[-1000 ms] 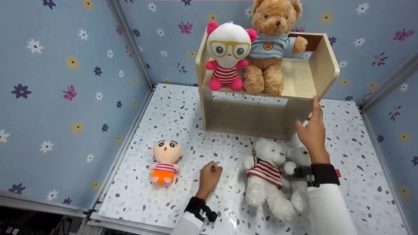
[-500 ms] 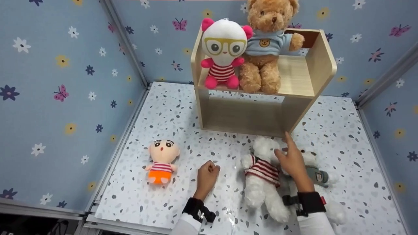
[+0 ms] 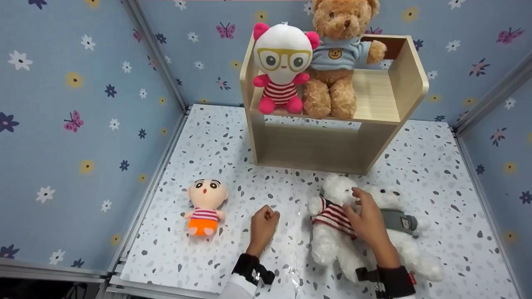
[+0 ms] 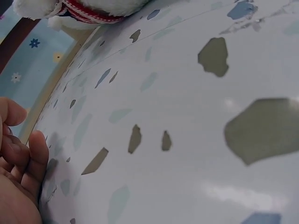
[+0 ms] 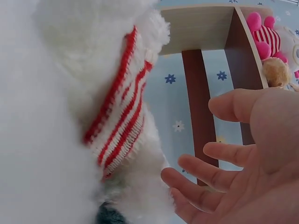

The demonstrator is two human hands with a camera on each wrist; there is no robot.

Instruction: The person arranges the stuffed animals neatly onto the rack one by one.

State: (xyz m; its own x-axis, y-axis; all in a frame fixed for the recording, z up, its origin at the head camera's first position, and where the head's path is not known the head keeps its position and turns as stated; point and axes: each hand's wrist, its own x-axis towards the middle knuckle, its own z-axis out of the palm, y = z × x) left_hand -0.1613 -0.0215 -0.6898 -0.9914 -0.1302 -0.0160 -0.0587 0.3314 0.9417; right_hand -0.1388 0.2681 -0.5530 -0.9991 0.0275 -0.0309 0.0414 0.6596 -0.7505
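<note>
The right hand point(image 3: 365, 218) hovered with its fingers spread and relaxed over the white bear in the red-striped sweater point(image 3: 334, 226), which lay on its back on the speckled counter point(image 3: 224, 137) directly under that hand, with a second white bear in a grey vest point(image 3: 401, 232) just to the hand's right. The left hand point(image 3: 264, 224) rested on the counter curled into a fist holding nothing, between the striped bear and a small doll in orange shorts point(image 3: 205, 205). Beyond both hands stood a wooden shelf point(image 3: 409, 89) carrying a brown bear point(image 3: 336, 58) and a white doll with yellow glasses point(image 3: 282, 66).

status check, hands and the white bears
Left hand fisted on table, empty. Right hand open over white plush bear in striped sweater. Grey-vested white bear alongside.
</note>
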